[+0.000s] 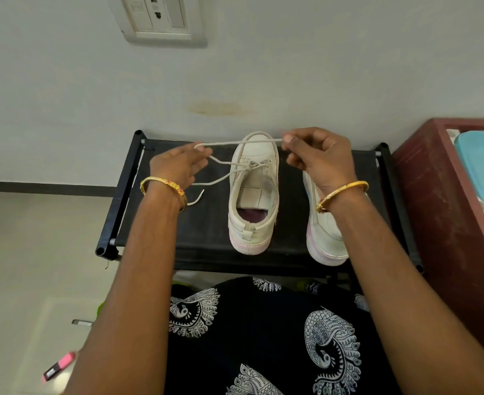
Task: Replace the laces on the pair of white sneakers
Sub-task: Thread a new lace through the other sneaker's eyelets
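Both hands are working the lace (239, 142) on the left sneaker (253, 195), which is sitting on the black rack (206, 223). The left hand (178, 166) is pinching one strand, the right hand (317, 155) the other (stretched taut across the toe). Probably lacing near the lowest eyelets; next, threading upward evenly.
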### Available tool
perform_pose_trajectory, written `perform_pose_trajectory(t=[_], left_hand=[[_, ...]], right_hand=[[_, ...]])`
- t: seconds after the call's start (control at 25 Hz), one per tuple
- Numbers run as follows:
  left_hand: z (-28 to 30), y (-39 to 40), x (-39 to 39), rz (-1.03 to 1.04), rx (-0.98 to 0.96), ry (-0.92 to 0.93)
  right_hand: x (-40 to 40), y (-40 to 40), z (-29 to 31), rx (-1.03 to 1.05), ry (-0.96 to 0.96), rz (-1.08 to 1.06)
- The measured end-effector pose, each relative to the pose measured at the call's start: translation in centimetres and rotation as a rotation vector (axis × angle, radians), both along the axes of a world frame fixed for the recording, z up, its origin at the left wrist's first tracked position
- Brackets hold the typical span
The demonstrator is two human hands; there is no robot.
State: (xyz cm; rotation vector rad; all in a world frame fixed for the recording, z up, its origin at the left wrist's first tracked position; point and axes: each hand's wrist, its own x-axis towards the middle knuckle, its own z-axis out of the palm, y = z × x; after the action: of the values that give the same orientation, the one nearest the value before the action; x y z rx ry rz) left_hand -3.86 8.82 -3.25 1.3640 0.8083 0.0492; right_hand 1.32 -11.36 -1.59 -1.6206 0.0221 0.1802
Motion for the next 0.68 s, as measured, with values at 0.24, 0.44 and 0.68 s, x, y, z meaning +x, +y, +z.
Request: perform_pose_trajectory(t=[0.24, 0.44, 0.68], left_hand=[[-0.5, 0.5, 0.7, 0.159, 0.066, 0.221], [-0.9, 0.6, 0.8, 0.214, 0.197, 0.213], [0.0, -2.4, 1.1, -0.131, 0.681, -0.435]], right_hand=[[0.6, -1.2, -1.5, -0.209, 0.014, -0.045], [0.8, -1.3, -1.3, -0.200, 0.020, -0.028], [0.5, -0.3, -1.4, -0.245, -0.077, 0.028]])
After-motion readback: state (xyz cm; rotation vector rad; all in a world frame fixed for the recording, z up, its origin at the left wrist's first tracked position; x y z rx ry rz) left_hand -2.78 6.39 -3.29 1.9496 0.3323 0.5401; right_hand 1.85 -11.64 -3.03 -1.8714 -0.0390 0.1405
